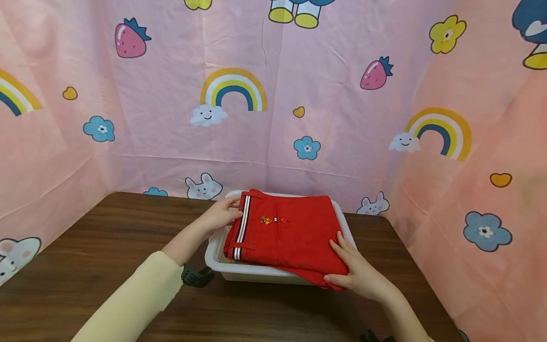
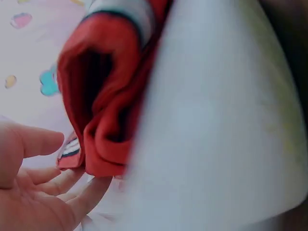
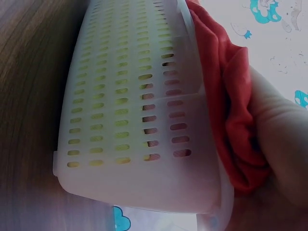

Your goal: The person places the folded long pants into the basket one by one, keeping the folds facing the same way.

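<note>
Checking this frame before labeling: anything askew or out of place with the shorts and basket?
Slightly. The folded red shorts are wider than the white basket, so they sit on top of it, with the near right corner hanging over the rim by the right hand. The left hand touches the striped edge. Nothing spilled or damaged.

We're looking at a makeshift recording booth, not a lived-in room: a pink cartoon backdrop (image 1: 273, 95) of rainbows, strawberries and bunnies is wrapping three sides of a dark wooden table (image 1: 107, 247), closing in behind the hands.
</note>
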`<state>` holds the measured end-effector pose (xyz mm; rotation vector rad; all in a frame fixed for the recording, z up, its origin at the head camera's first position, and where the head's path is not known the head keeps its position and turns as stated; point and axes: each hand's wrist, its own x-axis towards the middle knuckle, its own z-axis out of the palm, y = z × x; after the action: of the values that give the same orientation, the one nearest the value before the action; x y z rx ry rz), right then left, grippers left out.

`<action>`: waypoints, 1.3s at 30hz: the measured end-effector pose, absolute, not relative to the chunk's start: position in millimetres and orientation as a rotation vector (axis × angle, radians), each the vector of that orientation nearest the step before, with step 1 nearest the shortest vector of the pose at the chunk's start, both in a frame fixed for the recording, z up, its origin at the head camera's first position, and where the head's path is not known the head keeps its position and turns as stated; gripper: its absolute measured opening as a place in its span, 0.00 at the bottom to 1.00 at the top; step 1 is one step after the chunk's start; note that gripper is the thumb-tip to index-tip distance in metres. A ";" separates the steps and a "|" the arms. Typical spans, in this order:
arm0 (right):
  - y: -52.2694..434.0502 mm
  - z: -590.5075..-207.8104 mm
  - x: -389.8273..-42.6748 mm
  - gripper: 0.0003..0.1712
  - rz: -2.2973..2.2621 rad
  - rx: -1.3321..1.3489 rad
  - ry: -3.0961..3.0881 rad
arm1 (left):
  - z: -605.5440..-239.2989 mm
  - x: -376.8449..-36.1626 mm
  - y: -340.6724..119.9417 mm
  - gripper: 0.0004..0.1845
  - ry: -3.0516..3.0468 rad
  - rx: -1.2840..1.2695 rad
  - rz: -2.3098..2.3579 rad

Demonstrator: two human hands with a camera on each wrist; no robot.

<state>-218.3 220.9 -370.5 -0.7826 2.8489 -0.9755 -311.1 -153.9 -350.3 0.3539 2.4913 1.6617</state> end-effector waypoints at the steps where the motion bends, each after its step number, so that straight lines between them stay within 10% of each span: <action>1: 221.3 -370.4 -218.4 0.51 -0.977 -0.784 2.850 | -349.1 -316.3 -152.9 0.32 2.453 0.318 1.695; 11: 222.4 -371.5 -218.6 0.50 -0.983 -0.797 2.846 | -341.5 -341.9 -141.2 0.16 2.477 0.023 1.545; 39: 225.0 -371.2 -220.6 0.47 -0.897 -0.812 2.886 | -327.6 -358.4 -136.8 0.16 2.450 0.157 1.495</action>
<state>-220.6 225.0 -371.2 -0.8120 2.8862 -0.8972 -358.4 -136.8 -327.6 0.1570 2.4505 1.4946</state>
